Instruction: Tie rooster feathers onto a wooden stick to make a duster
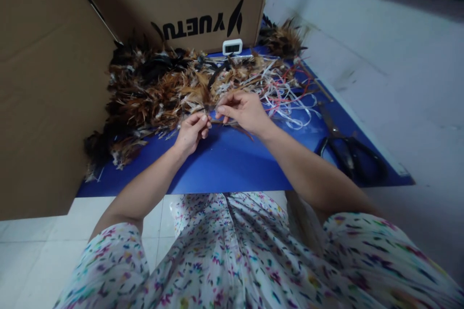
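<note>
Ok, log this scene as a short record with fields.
left hand: pinching a small bunch of feathers
right hand: pinching the same bunch from the other side
surface: blue sheet
feather pile: brown, black and white, behind the hands
strips: white and red tangle, right of the pile
scissors: black, on the sheet's right part
cardboard box: behind the pile

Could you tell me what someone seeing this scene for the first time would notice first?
The eye goes first to the big heap of brown, black and white feathers at the back left of the blue board, below a cardboard box. At the middle, the left hand and right hand pinch a small bunch of feathers between them. Right of them lie tangled white and red strips and black scissors.
</note>
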### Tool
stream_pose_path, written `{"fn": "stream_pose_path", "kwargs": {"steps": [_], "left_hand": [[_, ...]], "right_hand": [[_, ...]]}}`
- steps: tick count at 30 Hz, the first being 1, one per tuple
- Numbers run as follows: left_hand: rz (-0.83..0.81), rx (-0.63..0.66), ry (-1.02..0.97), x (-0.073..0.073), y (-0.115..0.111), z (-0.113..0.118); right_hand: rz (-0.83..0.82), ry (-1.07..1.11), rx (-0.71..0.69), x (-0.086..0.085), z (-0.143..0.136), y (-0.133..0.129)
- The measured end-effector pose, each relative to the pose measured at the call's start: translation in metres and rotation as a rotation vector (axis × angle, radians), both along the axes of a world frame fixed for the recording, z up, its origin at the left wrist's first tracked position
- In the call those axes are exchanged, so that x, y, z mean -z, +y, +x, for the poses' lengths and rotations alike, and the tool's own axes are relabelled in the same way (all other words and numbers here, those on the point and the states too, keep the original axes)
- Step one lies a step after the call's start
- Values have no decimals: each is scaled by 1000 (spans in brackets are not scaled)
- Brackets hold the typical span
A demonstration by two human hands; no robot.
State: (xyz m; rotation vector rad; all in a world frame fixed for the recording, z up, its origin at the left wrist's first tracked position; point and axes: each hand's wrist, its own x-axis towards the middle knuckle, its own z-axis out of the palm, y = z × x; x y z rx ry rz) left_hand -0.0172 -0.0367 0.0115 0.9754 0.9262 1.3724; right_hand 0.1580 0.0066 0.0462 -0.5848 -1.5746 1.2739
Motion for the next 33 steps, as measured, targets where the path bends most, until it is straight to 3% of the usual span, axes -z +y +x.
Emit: {"fn": "stream_pose_path", "kwargs": {"steps": [13, 33], "left_hand": [[28, 16, 32, 1, -1, 1], [149, -67, 168, 3, -3, 4]], "right_hand": [[269, -130, 169, 1, 2, -2], [332, -235, 249, 12, -2, -7]]}}
